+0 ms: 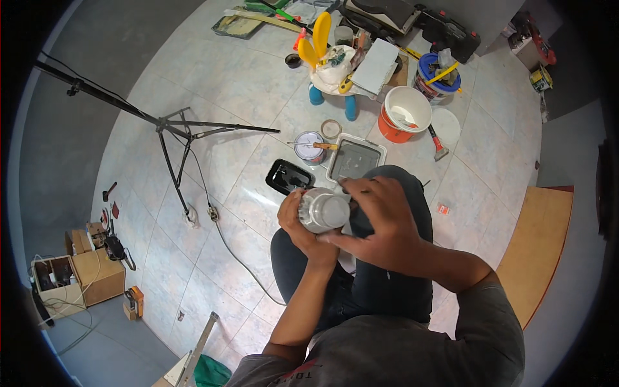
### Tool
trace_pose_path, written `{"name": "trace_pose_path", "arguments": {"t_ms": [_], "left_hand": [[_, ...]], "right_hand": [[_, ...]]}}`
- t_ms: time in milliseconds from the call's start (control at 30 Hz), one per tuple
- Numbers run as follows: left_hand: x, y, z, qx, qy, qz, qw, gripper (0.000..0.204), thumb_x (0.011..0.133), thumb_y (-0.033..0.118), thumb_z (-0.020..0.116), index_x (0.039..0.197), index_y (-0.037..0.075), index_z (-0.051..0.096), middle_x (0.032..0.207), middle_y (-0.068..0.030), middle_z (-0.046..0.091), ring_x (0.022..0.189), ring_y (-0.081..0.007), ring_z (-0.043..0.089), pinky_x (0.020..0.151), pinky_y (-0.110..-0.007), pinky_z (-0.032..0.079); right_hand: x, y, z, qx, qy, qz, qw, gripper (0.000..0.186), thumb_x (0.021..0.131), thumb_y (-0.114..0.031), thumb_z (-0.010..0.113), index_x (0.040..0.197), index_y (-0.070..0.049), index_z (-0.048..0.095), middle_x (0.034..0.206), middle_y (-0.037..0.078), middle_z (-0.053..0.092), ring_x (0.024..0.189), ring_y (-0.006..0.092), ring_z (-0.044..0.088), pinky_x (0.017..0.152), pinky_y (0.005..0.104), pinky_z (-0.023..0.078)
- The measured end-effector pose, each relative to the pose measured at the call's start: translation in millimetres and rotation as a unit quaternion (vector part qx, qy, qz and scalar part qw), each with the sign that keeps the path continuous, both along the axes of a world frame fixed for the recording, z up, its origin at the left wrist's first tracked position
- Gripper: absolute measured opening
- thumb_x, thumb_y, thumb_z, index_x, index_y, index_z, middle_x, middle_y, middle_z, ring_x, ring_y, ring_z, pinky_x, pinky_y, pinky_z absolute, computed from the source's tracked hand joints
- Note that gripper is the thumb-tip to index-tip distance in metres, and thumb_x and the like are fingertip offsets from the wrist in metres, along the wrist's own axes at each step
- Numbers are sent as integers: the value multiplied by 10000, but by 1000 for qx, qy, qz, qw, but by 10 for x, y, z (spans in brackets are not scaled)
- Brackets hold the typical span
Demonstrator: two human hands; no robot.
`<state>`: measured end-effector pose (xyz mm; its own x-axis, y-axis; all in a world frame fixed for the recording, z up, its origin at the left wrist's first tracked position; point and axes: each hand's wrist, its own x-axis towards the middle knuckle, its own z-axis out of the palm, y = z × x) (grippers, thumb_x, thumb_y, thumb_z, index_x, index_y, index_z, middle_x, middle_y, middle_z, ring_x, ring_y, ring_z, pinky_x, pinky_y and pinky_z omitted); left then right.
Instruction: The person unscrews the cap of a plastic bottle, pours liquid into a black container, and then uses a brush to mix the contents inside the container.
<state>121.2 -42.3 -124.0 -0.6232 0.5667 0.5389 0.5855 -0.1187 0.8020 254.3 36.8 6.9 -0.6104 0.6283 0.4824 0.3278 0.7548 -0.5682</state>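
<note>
Whitish container (325, 211) in curled left-hand grip (298, 227)

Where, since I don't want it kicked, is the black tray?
In the head view, the black tray sits on the floor just left of centre, beyond the left hand and beside the round tin.

— What is obscured?
— The container (325, 211) hides part of the left hand (296, 222).
— Cut off?
— Green material (211, 372), near left, by the lower edge. Orange item (443, 209), right: too small to identify.
</note>
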Motion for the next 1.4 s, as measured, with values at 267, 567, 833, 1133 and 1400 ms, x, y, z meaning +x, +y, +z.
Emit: {"name": "trace_pose_path", "arguments": {"t_ms": [267, 567, 833, 1133, 1400], "left_hand": [[-279, -149, 502, -20, -31, -163, 986, 1256, 610, 293, 1038, 1626, -8, 364, 1482, -227, 571, 1345, -336, 623, 1158, -470, 481], [-491, 77, 214, -64, -70, -306, 947, 826, 593, 236, 1021, 1325, 40, 689, 1243, -149, 758, 1144, -342, 739, 995, -438, 566], [-400, 119, 111, -77, 46, -261, 961, 851, 507, 272, 995, 1284, 84, 707, 1237, -116, 752, 1152, -366, 698, 1016, -480, 524], [-476, 151, 282, -85, 79, -276, 954, 799, 519, 259, 1013, 1240, 72, 723, 1202, -152, 752, 1125, -405, 704, 990, -488, 536], [-505, 195, 279, -90, 66, -297, 948, 798, 504, 226, 968, 1247, 92, 709, 1211, -84, 750, 1122, -341, 704, 992, -459, 499]], "right_hand": [[-57, 298, 245, -76, 42, 169, 982, 617, 824, -145, 914, 1367, -13, 650, 1317, 180, 684, 1191, 390, 665, 1023, 483, 554], [86, 372, 353, -235, -39, 182, 954, 514, 811, -87, 893, 1286, -24, 706, 1315, 156, 709, 1196, 390, 705, 986, 441, 590], [260, 367, -16, -83, -97, 140, 982, 359, 885, -30, 806, 1217, -43, 670, 1195, 163, 666, 1118, 419, 665, 972, 502, 548], [249, 456, -34, -78, -110, 167, 977, 364, 840, 12, 810, 1173, -50, 679, 1204, 156, 678, 1159, 415, 675, 982, 491, 570], [254, 582, 25, -79, -125, 201, 968, 386, 819, 36, 818, 1171, -48, 684, 1186, 147, 696, 1129, 399, 693, 968, 487, 581]]}}
